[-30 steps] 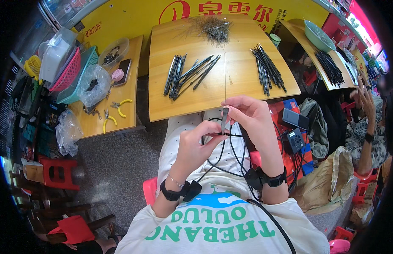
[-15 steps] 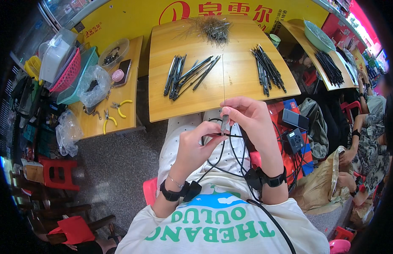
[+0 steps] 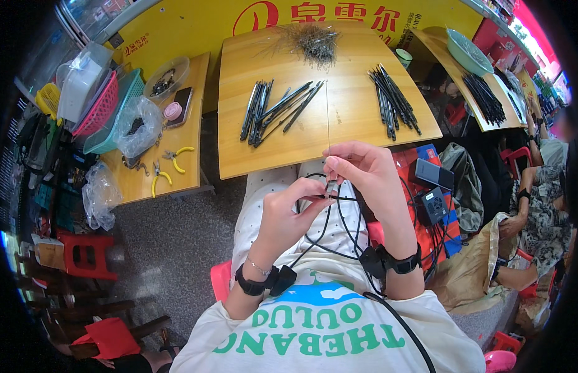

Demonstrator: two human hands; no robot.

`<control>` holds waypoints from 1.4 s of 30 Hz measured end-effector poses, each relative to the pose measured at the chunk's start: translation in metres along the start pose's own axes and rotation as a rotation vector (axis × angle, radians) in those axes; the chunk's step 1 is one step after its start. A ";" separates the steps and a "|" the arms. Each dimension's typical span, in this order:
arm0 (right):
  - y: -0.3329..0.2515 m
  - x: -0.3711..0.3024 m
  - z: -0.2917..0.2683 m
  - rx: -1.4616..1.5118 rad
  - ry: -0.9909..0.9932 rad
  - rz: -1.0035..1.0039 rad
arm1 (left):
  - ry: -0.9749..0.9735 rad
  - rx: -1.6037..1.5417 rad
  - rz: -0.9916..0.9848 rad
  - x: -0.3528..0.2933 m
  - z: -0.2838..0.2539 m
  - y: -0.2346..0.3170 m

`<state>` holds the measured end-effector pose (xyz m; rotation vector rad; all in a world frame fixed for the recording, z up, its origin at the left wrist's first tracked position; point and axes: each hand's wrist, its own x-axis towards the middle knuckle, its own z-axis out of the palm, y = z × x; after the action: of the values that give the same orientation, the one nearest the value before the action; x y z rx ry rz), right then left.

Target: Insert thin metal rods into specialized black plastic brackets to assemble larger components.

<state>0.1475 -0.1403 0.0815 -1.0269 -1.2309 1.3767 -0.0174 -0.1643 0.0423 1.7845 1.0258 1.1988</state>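
In front of my lap, my left hand is closed in a pinch on a small grey metallic piece, whose exact kind I cannot make out. Close above it, my right hand pinches a long thin wire, which runs straight up from the fingertips over the table. The wire's lower end is hidden by the fingers. Beyond my hands, slim black rods lie in a left group and a right group. A tangled heap of fine wires sits at the table's far edge.
Black cables hang across my lap. On the left side table lie yellow-handled pliers, a phone and plastic bags. A power bank and a black box rest at right. Beside a brown bag sits another person.
My hands stay nearly in place, while the small grey piece between my fingers has tilted and catches light differently. At the right, the other person's lower arm has shifted by the brown bag.
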 end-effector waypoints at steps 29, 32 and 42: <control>0.005 -0.001 0.007 -0.120 0.192 -0.157 | 0.358 -0.262 -0.234 0.006 -0.002 -0.014; 0.007 0.001 0.007 -0.204 0.178 -0.155 | 0.381 -0.331 -0.228 0.006 -0.002 -0.013; 0.005 0.005 0.008 -0.183 0.286 -0.383 | 0.228 -0.286 -0.233 0.005 -0.002 -0.007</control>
<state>0.1381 -0.1369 0.0780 -1.0083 -1.2721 0.8063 -0.0198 -0.1568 0.0386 1.2933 1.0942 1.3457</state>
